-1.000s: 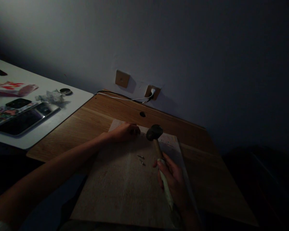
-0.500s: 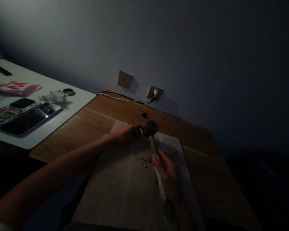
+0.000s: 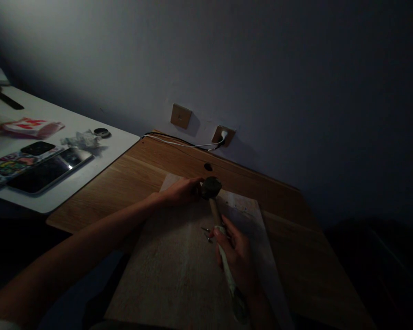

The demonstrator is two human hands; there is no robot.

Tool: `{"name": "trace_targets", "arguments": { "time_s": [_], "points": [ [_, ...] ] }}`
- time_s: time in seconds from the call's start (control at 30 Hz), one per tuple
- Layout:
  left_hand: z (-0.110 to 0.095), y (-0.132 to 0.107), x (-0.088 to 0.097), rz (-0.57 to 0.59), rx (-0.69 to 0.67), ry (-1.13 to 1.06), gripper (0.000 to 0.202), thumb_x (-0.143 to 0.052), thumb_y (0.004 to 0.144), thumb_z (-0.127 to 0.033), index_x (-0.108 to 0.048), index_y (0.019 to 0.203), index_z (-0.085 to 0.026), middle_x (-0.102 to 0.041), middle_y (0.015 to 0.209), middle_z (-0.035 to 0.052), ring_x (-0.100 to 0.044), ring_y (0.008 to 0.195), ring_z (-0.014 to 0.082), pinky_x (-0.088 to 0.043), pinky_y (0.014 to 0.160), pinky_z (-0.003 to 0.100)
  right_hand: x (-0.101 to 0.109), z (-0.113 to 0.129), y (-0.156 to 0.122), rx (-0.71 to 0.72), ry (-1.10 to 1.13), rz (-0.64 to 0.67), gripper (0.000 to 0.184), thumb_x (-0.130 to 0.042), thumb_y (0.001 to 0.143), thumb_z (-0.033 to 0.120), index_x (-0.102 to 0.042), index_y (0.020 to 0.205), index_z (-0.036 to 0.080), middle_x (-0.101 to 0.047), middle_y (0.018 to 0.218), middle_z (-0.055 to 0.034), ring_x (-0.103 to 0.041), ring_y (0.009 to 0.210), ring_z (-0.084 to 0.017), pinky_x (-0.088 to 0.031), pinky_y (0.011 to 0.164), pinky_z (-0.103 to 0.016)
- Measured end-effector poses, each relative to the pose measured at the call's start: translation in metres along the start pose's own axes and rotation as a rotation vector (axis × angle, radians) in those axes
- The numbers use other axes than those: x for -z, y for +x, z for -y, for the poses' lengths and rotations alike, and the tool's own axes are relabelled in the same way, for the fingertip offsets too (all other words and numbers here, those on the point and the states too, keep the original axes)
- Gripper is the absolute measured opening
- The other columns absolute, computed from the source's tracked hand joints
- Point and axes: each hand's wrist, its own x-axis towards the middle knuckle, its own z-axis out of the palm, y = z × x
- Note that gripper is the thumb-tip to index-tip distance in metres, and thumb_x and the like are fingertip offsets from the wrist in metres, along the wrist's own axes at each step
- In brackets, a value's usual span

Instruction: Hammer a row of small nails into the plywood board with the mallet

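Note:
A hammer [image 3: 215,211] with a dark, blunt head and a pale wrapped grip is in my right hand [image 3: 237,252], whose fingers wrap round the handle. Its head is beside the fingertips of my left hand [image 3: 184,190], near the far edge of a pale wooden board [image 3: 168,275]. The left fingers are drawn together in a pinch low over the board; what they hold, if anything, is hidden in shadow. Two small metal pieces, which look like nails or screws [image 3: 206,233], lie on the board just left of my right hand.
The board rests on a brown wooden table [image 3: 289,243] against the wall. White and black cables run to a wall socket [image 3: 223,135]. On the white table [image 3: 117,137] at left lie two phones [image 3: 51,170], crumpled plastic [image 3: 84,139], a red-and-white packet [image 3: 34,127] and a round dark item [image 3: 102,132].
The hammer head has shifted slightly left and down, closer to my left fingertips. My left hand keeps its pinch on the board. The whole view has moved a little.

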Motion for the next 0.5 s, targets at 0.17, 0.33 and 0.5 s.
{"name": "trace_targets", "arguments": {
  "time_s": [0.17,0.33,0.5],
  "points": [
    [0.0005,-0.0011,0.0012,-0.001,0.001,0.004,0.040,-0.068,0.085,-0.023,-0.060,0.124,-0.017,-0.075,0.097,0.0051,-0.070,0.084,0.0187,-0.049,0.072,0.025,-0.0006,-0.0031,0.0021,-0.010,-0.002,0.004,0.050,-0.063,0.091,0.052,-0.063,0.127,0.018,-0.065,0.083,0.0002,-0.044,0.039,-0.005,-0.035,0.032,-0.018],
    [0.0002,-0.0019,0.0017,0.005,0.000,0.006,0.040,-0.067,0.086,-0.022,-0.059,0.125,-0.018,-0.074,0.094,0.0032,-0.070,0.082,0.0172,-0.048,0.071,0.023,0.0001,-0.0020,0.0017,0.000,-0.024,0.029,0.048,-0.061,0.093,0.050,-0.063,0.129,0.018,-0.067,0.086,-0.0011,-0.044,0.039,-0.004,-0.034,0.034,-0.018],
    [0.0044,-0.0012,0.0002,0.022,-0.013,0.020,0.040,-0.066,0.086,-0.020,-0.059,0.125,-0.018,-0.074,0.093,0.0028,-0.070,0.081,0.0172,-0.047,0.070,0.024,-0.0003,-0.0013,0.0004,-0.001,-0.023,0.012,0.049,-0.062,0.092,0.051,-0.062,0.128,0.018,-0.066,0.086,-0.0012,-0.044,0.039,-0.004,-0.034,0.034,-0.018]
  ]
}}
